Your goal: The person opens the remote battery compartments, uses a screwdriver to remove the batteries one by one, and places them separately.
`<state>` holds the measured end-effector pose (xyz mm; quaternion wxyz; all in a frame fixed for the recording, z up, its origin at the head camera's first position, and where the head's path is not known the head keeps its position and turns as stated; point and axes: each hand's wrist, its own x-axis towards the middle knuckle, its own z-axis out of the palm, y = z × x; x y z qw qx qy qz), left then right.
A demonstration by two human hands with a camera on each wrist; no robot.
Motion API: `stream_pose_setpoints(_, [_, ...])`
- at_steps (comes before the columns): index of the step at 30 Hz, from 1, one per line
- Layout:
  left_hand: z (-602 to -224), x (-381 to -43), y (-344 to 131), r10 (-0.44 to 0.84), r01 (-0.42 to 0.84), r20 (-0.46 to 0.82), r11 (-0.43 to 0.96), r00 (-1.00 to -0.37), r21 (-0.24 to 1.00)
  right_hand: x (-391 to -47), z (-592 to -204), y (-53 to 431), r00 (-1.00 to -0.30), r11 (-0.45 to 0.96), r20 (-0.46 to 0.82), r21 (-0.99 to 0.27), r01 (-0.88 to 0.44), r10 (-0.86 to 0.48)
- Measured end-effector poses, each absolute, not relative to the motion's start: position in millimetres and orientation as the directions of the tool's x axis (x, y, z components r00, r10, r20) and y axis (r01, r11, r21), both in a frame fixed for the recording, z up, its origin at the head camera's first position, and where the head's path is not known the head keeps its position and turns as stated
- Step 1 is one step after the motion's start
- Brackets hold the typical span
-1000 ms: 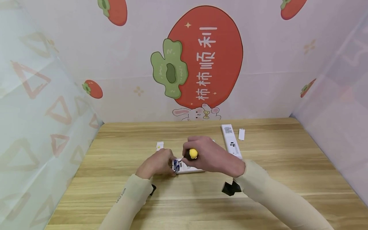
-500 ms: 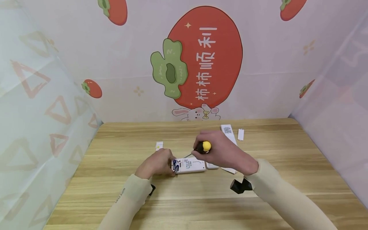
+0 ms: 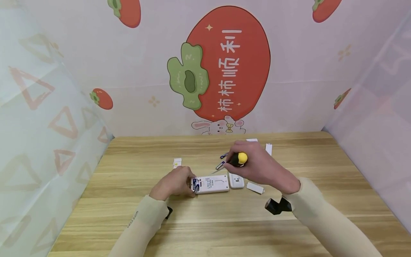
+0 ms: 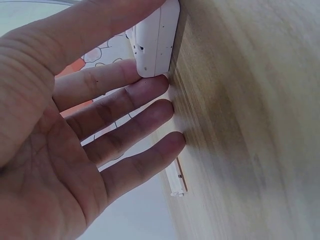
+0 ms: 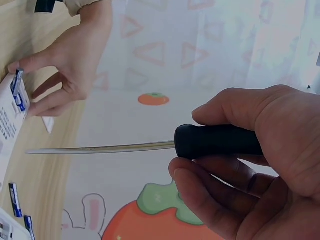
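Note:
A white rectangular device (image 3: 213, 184) lies on the table with its printed back up. Blue batteries (image 3: 196, 186) sit in a recess at its left end, one of them tilted up out of it. My left hand (image 3: 174, 182) grips that end between thumb and fingers; in the left wrist view the other fingertips rest on the wood. To the right, my right hand (image 3: 258, 164) holds a screwdriver (image 5: 215, 142) by its black, yellow-capped handle. Its long metal shaft points left toward the device, with the tip above the device's far side.
Two loose batteries (image 3: 220, 165) lie behind the device. A small white unit (image 3: 237, 181) with slots stands at its right end, with a white cover (image 3: 255, 188) beyond. Another white cover (image 3: 269, 149) and a mostly hidden remote (image 3: 252, 140) are farther back. White pieces (image 3: 177, 162) lie behind my left hand.
My right hand has moved right and slightly back with the screwdriver, away from the battery recess. The loose batteries and the slotted unit have come into sight. My left hand keeps its place.

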<state>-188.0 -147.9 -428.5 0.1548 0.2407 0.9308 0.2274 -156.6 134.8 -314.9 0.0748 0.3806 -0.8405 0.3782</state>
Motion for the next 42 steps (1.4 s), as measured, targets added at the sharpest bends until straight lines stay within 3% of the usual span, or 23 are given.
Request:
stream_pose_setpoints(21, [-428, -185, -147, 0.515, 0.374, -0.164, 0.774, -0.841, 0.510, -155, -303, 158, -0.751, 0.538, 0.430, -0.524, -0.660, -0.501])
stream_pose_setpoints(42, [-433, -187, -151, 0.504, 0.375, -0.151, 0.783, -0.851, 0.496, -154, -301, 167, -0.725, 0.518, 0.489, -0.507, -0.689, -0.485])
